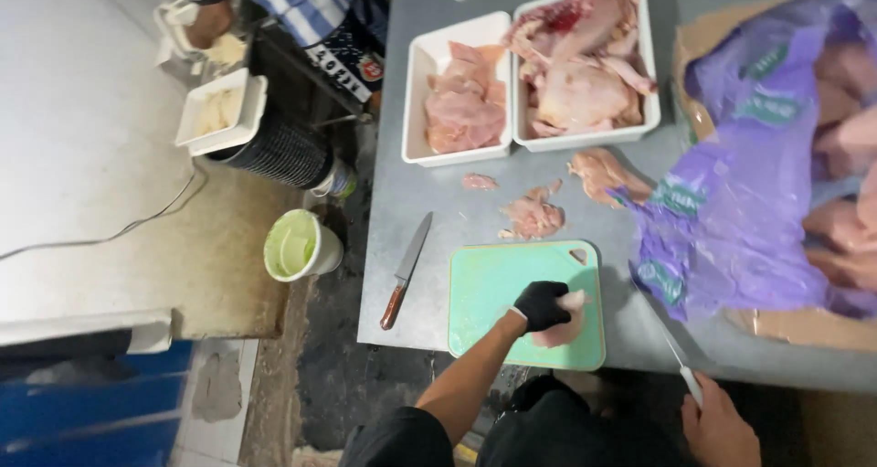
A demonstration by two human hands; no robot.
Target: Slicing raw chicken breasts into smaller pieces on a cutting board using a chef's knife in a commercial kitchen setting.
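While the left hand presses down: the left hand (541, 304), in a black glove, lies on a pale pink piece of raw chicken (565, 323) on the green cutting board (493, 293); its fingers are curled over the meat and hold it.
Chicken piece, look: pale pink, smooth and wet-looking, partly hidden under the glove; its edges show at the glove's right and lower side.
Chicken piece, place: on the right half of the cutting board, near the board's lower right corner.
Chicken piece, axis: cannot tell for sure, since the glove covers much of it; the visible part runs roughly up-and-down across the board.
Right hand: the bare right hand (718, 426) is off the board's lower right, below the table edge; its fingers are closed round the white handle of a knife (674, 350), whose blade points up and left towards the board.
Second knife: a brown-handled knife (406, 270) lies just left of the board, tip away from the person.
Above the board: meat scraps (533, 217); two white trays (413, 101) of raw chicken.
Right of the board: a purple bag (731, 202).
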